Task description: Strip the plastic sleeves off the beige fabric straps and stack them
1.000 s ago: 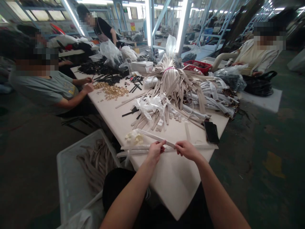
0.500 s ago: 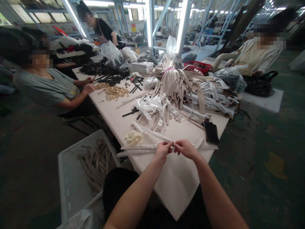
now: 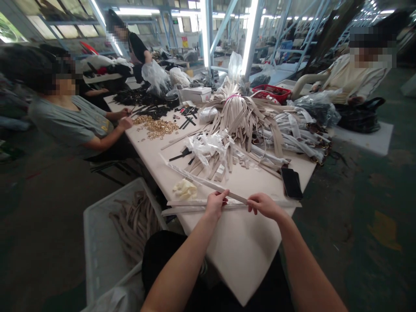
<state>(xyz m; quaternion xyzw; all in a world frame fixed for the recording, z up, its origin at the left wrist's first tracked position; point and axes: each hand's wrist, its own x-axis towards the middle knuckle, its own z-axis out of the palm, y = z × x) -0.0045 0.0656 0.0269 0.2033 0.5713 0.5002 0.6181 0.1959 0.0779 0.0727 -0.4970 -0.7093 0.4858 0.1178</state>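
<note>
The left hand (image 3: pixel 215 204) pinches a plastic-wrapped strap (image 3: pixel 198 179) between thumb and fingers; the right hand (image 3: pixel 264 206), fingers pressed together, pinches its end above the white table (image 3: pixel 247 247).

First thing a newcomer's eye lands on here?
Probably the big heap of beige straps in the middle of the long white table, with the gold fittings glinting to its left. Closer in, at the table's near corner, the left hand holds a long pale strip, with the right hand just beside its end. A white crate of straps sits on the floor to the left.
</note>
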